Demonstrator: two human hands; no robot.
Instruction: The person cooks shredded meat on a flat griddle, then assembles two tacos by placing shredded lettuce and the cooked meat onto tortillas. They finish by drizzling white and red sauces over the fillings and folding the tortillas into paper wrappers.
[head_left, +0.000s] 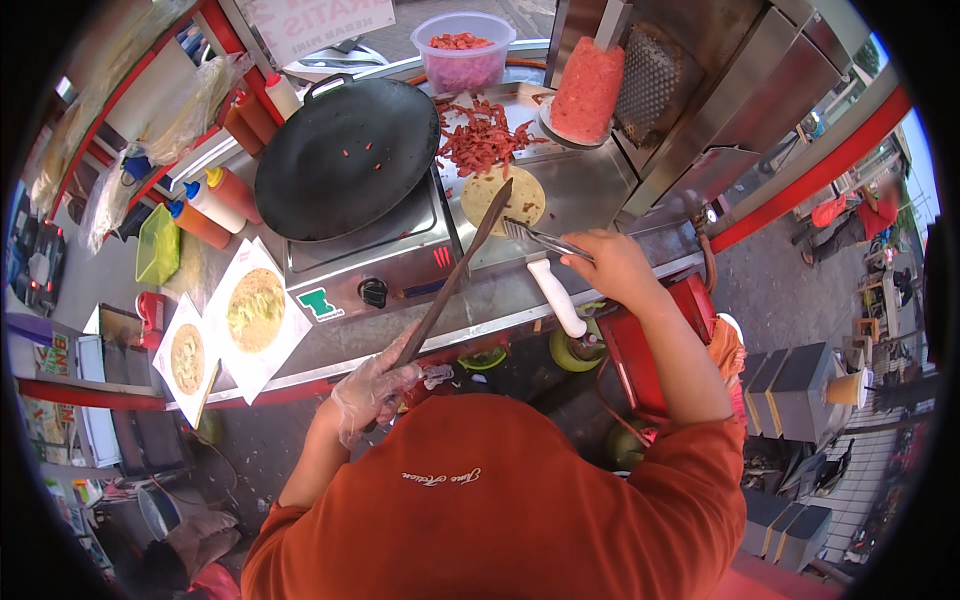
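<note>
My left hand (378, 385), in a clear plastic glove, grips a long dark knife-shaped tool (447, 283); I cannot make out whether it is wood or metal. Its narrow tip reaches over a round flatbread (483, 196) on the steel griddle (590, 185). My bare right hand (612, 264) is closed round silver metal tongs (540, 238), their far end at the flatbread's lower right edge. Just behind the flatbread lies a heap of reddish meat strips (485, 138). Near the counter's front edge, below the tongs, a white handle (557, 298) sticks out.
A large black pan (347, 160) covers the stove to the left. Two topped flatbreads (255, 312) lie on white paper at the counter's left, beside several sauce bottles (212, 207). A meat cone (588, 92) stands back right; a plastic tub (462, 62) of chopped vegetables stands behind.
</note>
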